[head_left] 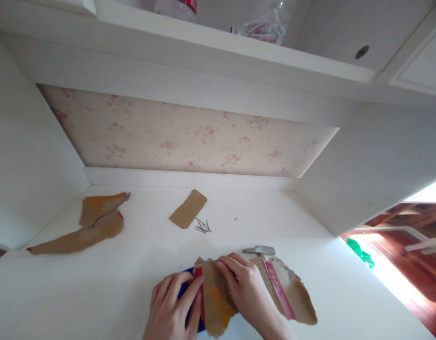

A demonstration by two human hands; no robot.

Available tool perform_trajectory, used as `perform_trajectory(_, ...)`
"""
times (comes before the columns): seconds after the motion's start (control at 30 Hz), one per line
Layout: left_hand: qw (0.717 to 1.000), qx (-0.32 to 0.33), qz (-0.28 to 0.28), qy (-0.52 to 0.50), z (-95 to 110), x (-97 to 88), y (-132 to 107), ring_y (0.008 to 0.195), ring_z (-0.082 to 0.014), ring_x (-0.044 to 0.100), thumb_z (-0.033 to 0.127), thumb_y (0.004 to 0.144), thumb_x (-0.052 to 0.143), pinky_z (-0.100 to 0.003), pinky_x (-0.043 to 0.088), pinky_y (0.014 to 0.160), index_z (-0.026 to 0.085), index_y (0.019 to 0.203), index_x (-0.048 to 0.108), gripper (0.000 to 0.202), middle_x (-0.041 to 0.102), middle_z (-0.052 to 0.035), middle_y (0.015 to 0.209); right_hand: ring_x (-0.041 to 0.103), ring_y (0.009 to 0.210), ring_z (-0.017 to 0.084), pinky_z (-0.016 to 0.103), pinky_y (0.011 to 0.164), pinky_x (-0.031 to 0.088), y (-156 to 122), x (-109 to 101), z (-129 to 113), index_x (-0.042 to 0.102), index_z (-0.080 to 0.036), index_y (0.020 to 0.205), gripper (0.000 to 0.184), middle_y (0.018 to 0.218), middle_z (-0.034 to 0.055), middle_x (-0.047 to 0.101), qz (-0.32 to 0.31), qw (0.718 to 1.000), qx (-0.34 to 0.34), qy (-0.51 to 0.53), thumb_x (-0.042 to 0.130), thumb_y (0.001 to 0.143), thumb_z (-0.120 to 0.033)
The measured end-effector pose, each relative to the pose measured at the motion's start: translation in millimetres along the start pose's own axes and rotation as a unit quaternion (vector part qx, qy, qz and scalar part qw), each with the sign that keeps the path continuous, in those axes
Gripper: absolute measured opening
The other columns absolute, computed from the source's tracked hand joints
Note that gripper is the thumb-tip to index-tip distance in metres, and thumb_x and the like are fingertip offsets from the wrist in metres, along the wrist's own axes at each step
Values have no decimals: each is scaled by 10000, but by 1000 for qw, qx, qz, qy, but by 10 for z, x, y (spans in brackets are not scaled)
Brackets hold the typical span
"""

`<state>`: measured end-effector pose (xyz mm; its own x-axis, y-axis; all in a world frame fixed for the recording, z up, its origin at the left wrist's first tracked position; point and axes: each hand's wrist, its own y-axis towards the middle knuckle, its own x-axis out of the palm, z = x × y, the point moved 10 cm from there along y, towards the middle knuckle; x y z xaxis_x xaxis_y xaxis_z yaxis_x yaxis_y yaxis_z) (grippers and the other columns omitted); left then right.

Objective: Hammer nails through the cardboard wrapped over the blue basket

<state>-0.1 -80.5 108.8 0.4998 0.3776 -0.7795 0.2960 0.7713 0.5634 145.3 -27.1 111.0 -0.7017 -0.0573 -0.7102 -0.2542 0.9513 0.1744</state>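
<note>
At the bottom middle, a torn brown cardboard piece (216,302) with an orange patch and a red strip lies over a dark blue flat object (189,315), mostly covered. My left hand (173,302) holds the cardboard's left edge against the blue object, fingers bent. Curled fingers of my right hand (244,285) grip its upper right part. Beyond my right wrist lies another torn cardboard sheet (304,302) with dotted holes, a pink ruler (279,290) on it. A hammer (259,250) shows its grey metal head just above; its handle is mostly hidden.
Farther back, several nails (202,227) lie beside a cardboard rectangle (188,210) dotted with holes. Torn cardboard scraps (93,231) rest at left on the white tabletop (150,212). Side panels flank it, and a shelf (218,45) with plastic bottles (265,23) overhangs the back.
</note>
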Motion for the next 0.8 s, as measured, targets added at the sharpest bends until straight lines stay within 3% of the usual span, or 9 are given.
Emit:
perform_trajectory(0.17,991,-40,-27,-121,45,88,253,1005,-208,651,139,956,483,-324,562,894,221,1230,598,309,672,-82,1075,652,771,150,225,708,446,26,-100,-106,674,-240,828,256,843,-9,708,-7,1000,-3,-21,503,997,-151)
perform_trajectory(0.4,981,-61,-95,-158,30,323,344,1030,-210,659,62,876,519,-356,586,912,258,1246,580,423,680,-46,1136,638,769,155,237,724,453,4,-34,-40,644,-222,817,271,809,-1,682,-14,1000,-11,-12,474,999,-116)
perform_trajectory(0.6,978,-87,-92,-164,9,360,382,981,-215,681,160,940,508,-383,594,898,229,1193,606,280,699,-54,1067,628,784,163,248,738,461,11,12,-23,683,-214,836,234,832,10,684,-20,1000,-15,-7,526,984,-121)
perform_trajectory(0.8,970,-85,-111,-199,92,323,479,1005,-194,669,195,983,470,-333,569,916,248,1177,615,249,678,-56,1092,615,816,165,256,772,464,6,5,-13,719,-215,895,218,865,11,684,-16,1000,-14,-5,552,968,-95)
